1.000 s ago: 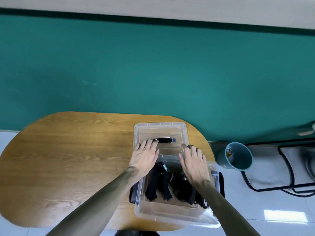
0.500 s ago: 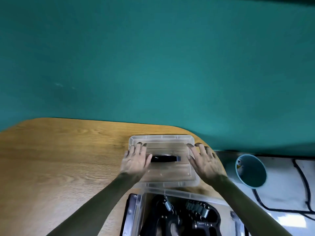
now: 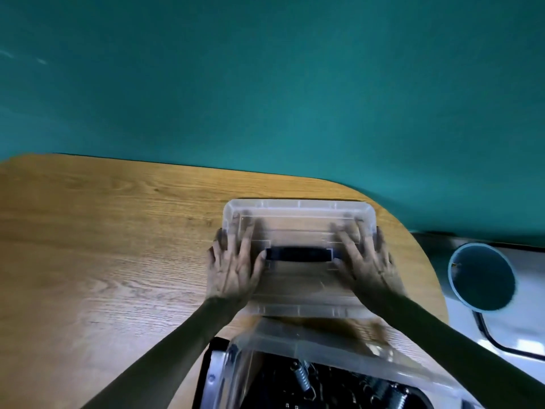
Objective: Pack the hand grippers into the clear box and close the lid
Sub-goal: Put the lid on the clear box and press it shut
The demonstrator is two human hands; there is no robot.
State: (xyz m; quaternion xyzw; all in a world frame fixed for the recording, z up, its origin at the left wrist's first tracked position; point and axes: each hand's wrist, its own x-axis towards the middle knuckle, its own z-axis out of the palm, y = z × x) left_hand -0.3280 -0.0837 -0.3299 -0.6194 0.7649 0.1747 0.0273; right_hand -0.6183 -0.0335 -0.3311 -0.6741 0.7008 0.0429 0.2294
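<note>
While both hands lie on the clear lid point(image 3: 298, 231), we see it flat on the wooden table point(image 3: 103, 246), at about twelve o'clock from the clear box point(image 3: 295, 346), just beyond the box's far rim. The left hand point(image 3: 233, 270) covers the lid's nine o'clock end, its fingers spread, some on the top and the outer ones at the edge; whether these curl under the rim we cannot tell, for the picture is blurred. The right hand point(image 3: 365, 267) mirrors it at the three o'clock end, fingers likewise spread. Between the two thumbs runs the lid's black handle point(image 3: 298, 254). The box stands open at six o'clock, and the hand grippers point(image 3: 324, 385) lie inside it, dark with metal springs. At three o'clock, off the table, we see a blue bin point(image 3: 483, 278).
</note>
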